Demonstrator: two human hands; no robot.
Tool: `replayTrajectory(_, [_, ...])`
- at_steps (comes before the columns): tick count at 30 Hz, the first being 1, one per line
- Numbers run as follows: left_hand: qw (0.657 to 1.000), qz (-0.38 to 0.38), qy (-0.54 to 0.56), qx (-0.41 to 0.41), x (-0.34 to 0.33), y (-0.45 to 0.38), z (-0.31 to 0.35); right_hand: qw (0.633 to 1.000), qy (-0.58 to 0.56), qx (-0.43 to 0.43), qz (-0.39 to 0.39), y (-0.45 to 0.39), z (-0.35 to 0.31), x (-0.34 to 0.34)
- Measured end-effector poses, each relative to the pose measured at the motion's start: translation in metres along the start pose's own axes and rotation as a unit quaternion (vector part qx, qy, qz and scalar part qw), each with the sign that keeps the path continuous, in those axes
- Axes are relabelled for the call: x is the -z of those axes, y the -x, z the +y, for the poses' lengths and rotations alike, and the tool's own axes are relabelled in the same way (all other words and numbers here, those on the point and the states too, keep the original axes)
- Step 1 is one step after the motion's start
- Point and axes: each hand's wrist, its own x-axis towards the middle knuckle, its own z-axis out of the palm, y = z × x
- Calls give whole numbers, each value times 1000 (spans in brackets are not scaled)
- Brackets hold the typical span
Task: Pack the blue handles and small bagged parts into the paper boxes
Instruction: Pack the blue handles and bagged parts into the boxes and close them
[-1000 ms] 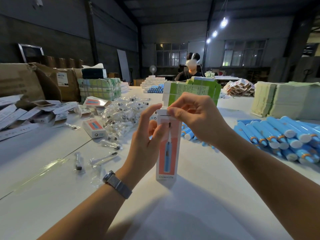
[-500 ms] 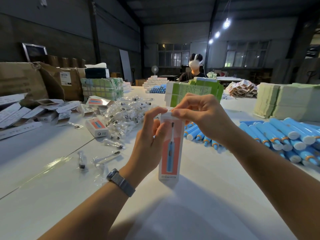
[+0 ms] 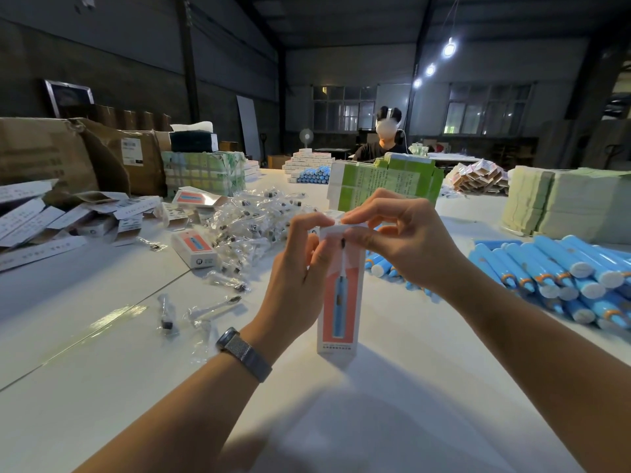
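I have one tall white paper box with a coral front panel and a printed blue handle (image 3: 338, 295) standing upright at the centre of the frame, its base on the white surface (image 3: 392, 404). My left hand (image 3: 295, 285) is curled round its upper left side, thumb and forefinger pinching the top flap; my right hand (image 3: 397, 240) pinches the same flap from the right, fingers bent over the box's top edge. I judge this box is filled and I am tucking its lid shut, though I cannot see inside it.

One closed box of the same print (image 3: 194, 249) lies flat at centre left, so little of the job looks done. Much is left: a heap of loose light-blue plastic handles with orange rings (image 3: 553, 274) fills the right edge, a few more peep out behind my right wrist, and a pile of small clear-bagged brush parts (image 3: 252, 223) sits just above my left hand, with two stray bags (image 3: 211, 307) nearer me at lower left. Flat unfolded white box blanks (image 3: 51, 227) spill at far left beside torn brown cartons (image 3: 85, 155).

Across the upper centre a green printed stack (image 3: 386, 180) stands behind my hands, and a masked person (image 3: 386, 138) sits beyond. Nothing blocks the box itself.
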Motion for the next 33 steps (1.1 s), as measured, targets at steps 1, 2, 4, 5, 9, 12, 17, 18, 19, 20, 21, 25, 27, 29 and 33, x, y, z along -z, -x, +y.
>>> replayTrajectory(1, [1000,4,0,-1,0,0,0,1000,0,1,2,0,-1,0])
replayTrajectory(2, [1000,6,-1,-4,0,0,0,1000,0,0,4,0,-1,0])
replayTrajectory(4, [1000,8,4,-7,-1,1,0,1000,0,-2,6,1,-1,0])
replayTrajectory(5, [1000,8,6,-6,-1,1,0,1000,-3,-2,7,1,-2,0])
replayTrajectory(9, [1000,5,8,1,-1,1,-1,1000,-19,-1,6,1,-2,-1])
replayTrajectory(12, [1000,2,17,8,-2,2,0,1000,-18,-3,5,2,1,0])
replayTrajectory(17, [996,-14,66,55,-1,2,2,1000,-20,5,17,3,3,-3])
replayTrajectory(18, [996,-8,69,62,-1,1,3,999,-16,8,27,4,4,-4])
replayTrajectory(19, [996,-6,68,65,0,0,3,999,-17,4,39,4,5,-6])
replayTrajectory(20, [996,-6,65,66,0,0,4,999,-23,-5,48,5,5,-7])
replayTrajectory(21, [996,-9,58,63,0,0,4,998,-29,-15,54,5,6,-7])
replayTrajectory(25, [999,-10,19,35,-2,2,2,998,-32,-11,44,3,6,-3])
replayTrajectory(27, [1000,-4,9,29,-2,2,1,999,-29,-5,36,2,6,-1])
replayTrajectory(29, [1000,1,0,27,-4,3,0,999,-23,-7,40,3,6,-2])
replayTrajectory(33, [996,65,-60,22,-5,2,0,987,113,-13,111,5,11,-16])
